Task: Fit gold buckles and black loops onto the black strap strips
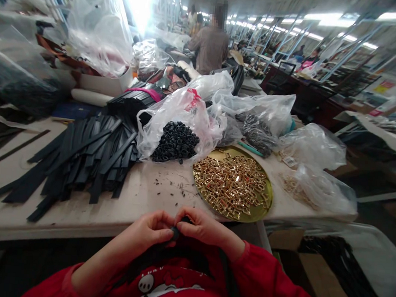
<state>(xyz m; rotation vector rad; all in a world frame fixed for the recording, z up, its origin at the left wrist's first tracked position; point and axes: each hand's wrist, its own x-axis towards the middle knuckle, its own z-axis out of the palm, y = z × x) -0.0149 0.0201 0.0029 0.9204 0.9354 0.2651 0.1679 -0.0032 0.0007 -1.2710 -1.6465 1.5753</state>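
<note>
My left hand (156, 227) and my right hand (197, 226) meet at the table's front edge, close to my body. Both are closed, fingertips pinching a small piece of black strap (176, 233), mostly hidden by the fingers. To the right of my hands lies a round gold tray (266, 207) with many gold metal buckles (231, 180). Beyond them, an opened plastic bag (205, 135) holds small black loops (174, 142). A pile of flat black straps (85, 158) spreads across the table at left.
Small black scraps (173, 192) dot the pale table (153, 208). Clear bags (330, 189) lie right of the tray, near a teal pen-like tool (250, 148). More bags and materials crowd the back. A box with black strips (348, 272) stands low right. A person (210, 47) is farther back.
</note>
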